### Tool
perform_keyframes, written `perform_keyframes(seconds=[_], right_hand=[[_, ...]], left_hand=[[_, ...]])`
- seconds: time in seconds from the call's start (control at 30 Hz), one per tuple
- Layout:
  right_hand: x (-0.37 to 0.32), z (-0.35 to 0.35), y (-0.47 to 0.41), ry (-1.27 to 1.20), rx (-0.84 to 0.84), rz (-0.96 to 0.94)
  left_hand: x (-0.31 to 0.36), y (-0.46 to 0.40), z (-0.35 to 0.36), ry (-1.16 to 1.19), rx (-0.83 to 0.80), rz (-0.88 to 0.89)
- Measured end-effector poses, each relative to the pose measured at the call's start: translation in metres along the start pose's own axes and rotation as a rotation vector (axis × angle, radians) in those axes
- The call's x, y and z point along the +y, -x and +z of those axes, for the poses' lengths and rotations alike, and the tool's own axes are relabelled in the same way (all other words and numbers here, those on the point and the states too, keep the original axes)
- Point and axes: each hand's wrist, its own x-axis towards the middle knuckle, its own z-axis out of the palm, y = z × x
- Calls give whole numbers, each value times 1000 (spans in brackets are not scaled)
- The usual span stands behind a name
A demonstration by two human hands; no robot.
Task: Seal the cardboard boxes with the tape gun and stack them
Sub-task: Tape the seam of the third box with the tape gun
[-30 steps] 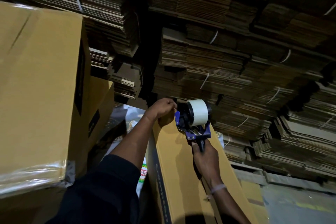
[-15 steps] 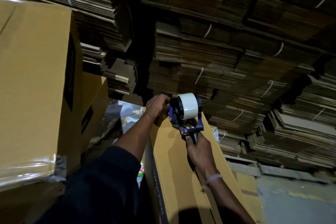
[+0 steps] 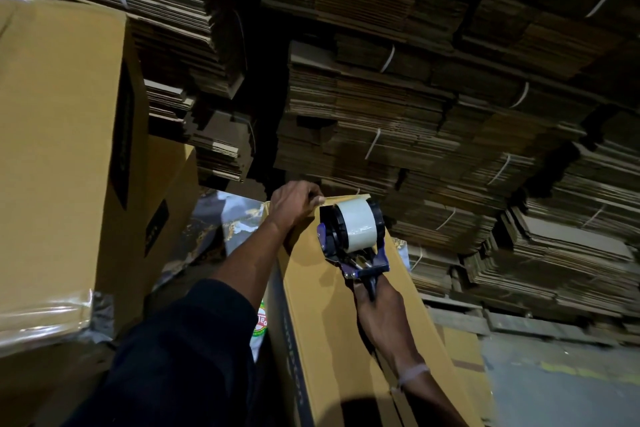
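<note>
so the tape gun [image 3: 351, 239] is gripped by its handle in the right hand [image 3: 379, 302] at the box's [image 3: 332, 322] far edge, left hand [image 3: 292, 206] pinching the tape end just beside it, and the box's long axis runs back toward the person, so I'd guess that's the pull direction.

Bundled flat cartons [image 3: 433, 135] stacked beside grey floor [image 3: 561, 388].
</note>
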Motion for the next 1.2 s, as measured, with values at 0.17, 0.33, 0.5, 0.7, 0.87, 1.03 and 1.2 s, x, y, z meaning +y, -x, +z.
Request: perform_keyframes(seconds=[0.17, 0.33, 0.5, 0.7, 0.87, 1.03, 1.2], right_hand=[[-7, 5, -11, -56, -6, 39], [-5, 12, -13, -66, 1, 94], [-7, 11, -6, -28, 45, 69], [8, -4, 25, 23, 36, 59], [27, -6, 51, 30, 61, 77], [31, -5, 54, 24, 54, 68], [30, 0, 53, 31, 46, 58]], left_hand=[[-4, -16, -3, -17, -27, -11], [-7, -17, 0, -5, -23, 11], [-1, -16, -1, -27, -30, 6], [10, -14, 4, -66, 21, -57], [12, -8, 4, -95, 37, -44], [5, 20, 12, -206, -108, 227], [-1, 63, 20, -231, -308, 349]])
